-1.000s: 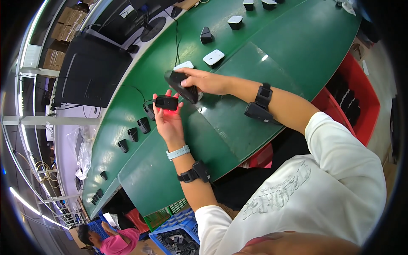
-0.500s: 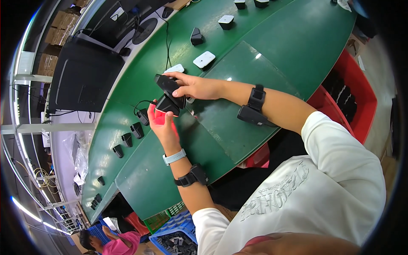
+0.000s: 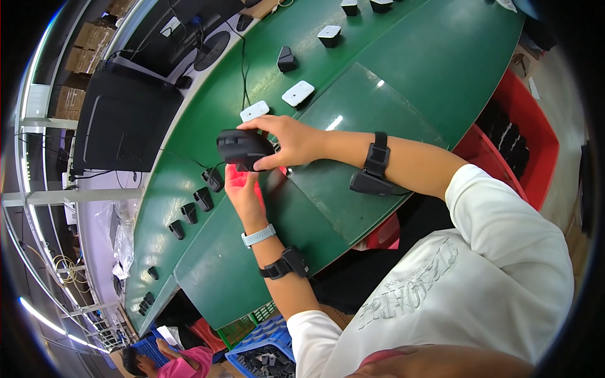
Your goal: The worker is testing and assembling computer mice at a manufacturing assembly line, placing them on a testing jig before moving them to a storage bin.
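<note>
My right hand (image 3: 293, 142) grips a rounded black device (image 3: 244, 147), thumb on its near side and fingers over its far edge. It looks like a handheld scanner, though its exact kind does not show. Just below it, my left hand (image 3: 242, 190) is cupped, its fingers and palm lit bright red. The black device hides the left fingertips and most of what they hold. Close by on the far side lies a black block with a white face (image 3: 255, 111). A small black block (image 3: 212, 179) stands left of my left hand.
More black blocks (image 3: 298, 94) are spread over the green table (image 3: 353, 157), some with white faces up. Monitors (image 3: 126, 116) stand along the far left. A red bin (image 3: 542, 145) at right and a blue crate (image 3: 265, 356) below hold black parts. Another person in pink (image 3: 186, 362) sits lower left.
My right hand has turned the black device flatter and lowered it over my left hand. The black block seen in my left hand is now mostly hidden. The view has shifted slightly.
</note>
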`<action>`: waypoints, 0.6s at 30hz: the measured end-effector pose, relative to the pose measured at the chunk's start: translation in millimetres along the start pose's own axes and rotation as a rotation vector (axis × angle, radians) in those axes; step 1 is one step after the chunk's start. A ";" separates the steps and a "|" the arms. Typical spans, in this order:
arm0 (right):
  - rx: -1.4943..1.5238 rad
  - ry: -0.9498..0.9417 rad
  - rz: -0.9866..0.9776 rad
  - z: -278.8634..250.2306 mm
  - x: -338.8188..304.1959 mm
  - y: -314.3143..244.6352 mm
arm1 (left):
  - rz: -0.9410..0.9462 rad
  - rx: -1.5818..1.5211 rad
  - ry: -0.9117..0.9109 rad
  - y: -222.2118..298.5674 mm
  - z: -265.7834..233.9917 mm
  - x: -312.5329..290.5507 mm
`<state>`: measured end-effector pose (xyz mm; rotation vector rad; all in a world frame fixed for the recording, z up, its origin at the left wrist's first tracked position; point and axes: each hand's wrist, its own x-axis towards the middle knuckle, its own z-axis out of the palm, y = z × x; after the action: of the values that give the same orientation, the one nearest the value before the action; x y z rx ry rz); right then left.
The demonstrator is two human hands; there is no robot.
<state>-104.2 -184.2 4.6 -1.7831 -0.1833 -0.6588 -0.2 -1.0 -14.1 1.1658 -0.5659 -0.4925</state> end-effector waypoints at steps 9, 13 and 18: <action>-0.228 0.113 -0.402 10.0 0.5 -1.4 | 0.029 -0.058 -0.096 -9.1 -16.0 1.8; -0.218 0.120 -0.414 10.5 -0.8 0.0 | 0.029 -0.037 -0.060 -6.2 -8.6 -1.5; -0.228 0.123 -0.437 10.7 -1.1 1.5 | 0.020 -0.049 -0.067 -4.0 -4.1 -1.0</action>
<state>-100.8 -174.6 0.9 -1.9293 -0.4355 -1.1357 1.3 1.2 -19.2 1.0988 -0.6195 -0.5273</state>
